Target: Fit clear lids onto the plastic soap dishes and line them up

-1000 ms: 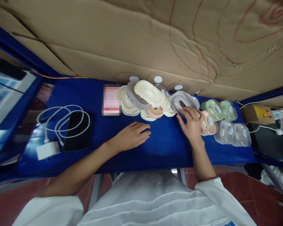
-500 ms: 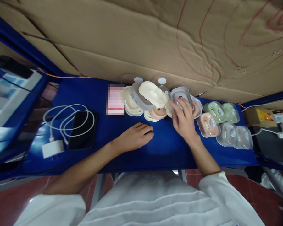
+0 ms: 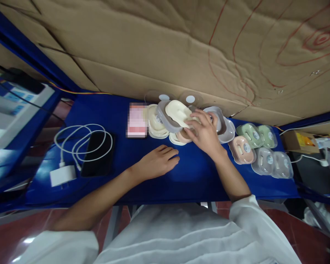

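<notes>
My right hand reaches over the pile of soap boxes. Its fingers are spread, and the tips of some touch or overlap the right end of a cream soap tray. That tray lies tilted on a grey soap box. Below them are cream soap box parts and a peach one, partly hidden. Another grey soap box sits just right of my fingers. Palm down on the blue table, my left hand rests with loosely bent fingers and holds nothing.
Lidded soap boxes in green, peach and grey stand at the right. Clear lids lean at the cardboard wall. Leftward are a blurred pink item, a black phone and a white charger.
My right hand has moved left, from the grey soap box to the right end of the cream tray. My left hand has stayed in place. The view has shifted slightly.
</notes>
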{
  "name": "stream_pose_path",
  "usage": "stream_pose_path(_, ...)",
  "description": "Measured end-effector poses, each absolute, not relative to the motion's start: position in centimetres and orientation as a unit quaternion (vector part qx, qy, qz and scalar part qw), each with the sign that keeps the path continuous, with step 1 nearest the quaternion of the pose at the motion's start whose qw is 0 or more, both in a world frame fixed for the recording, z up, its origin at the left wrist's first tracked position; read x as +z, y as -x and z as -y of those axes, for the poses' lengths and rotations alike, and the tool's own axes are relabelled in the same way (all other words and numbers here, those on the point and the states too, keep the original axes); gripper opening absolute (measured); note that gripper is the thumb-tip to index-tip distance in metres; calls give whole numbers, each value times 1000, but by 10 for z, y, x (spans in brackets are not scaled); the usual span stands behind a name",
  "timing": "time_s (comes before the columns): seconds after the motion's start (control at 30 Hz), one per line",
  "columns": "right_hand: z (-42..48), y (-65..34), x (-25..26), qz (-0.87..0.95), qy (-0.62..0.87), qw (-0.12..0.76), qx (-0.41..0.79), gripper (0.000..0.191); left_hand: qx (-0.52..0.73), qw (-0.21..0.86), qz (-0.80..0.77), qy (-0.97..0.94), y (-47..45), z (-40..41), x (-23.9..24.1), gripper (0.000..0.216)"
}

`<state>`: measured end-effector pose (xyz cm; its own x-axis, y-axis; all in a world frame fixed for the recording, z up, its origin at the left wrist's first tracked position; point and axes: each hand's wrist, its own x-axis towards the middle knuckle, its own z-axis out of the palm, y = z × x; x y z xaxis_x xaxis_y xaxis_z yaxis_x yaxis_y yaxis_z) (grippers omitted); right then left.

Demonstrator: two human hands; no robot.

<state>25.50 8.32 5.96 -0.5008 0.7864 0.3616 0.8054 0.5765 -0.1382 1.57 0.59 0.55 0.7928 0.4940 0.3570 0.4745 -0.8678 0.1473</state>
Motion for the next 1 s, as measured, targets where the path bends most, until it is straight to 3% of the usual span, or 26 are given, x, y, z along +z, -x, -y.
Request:
stream_pose_path(0.23,-85,-263,70,831,476,286,9,26,261,-16,-321,-910,-13,-9,11,15)
stream_pose_path(0.4,-62,-260,88,864,417,281,2,19,413,-14,-384,-826,-8,-7,13,52)
stream_pose_path(0.5,-42,-265,96,874,397,279,-8,11,458,-18,-384,-802,-4,-11,15,64)
stream_pose_path(0.63,-2,-286,88,874,382,301,-10,20,448,-22,-403,-797,1,-20,14,60)
stream_pose_path(0.8,61,-293,33,890,383,241,49,19,428,-15,-402,-809,3,-21,7,52)
stream_pose_path(1.0,81,-280,-13,864,436,235,87,19,313,-1,-459,-831,-3,-34,11,56)
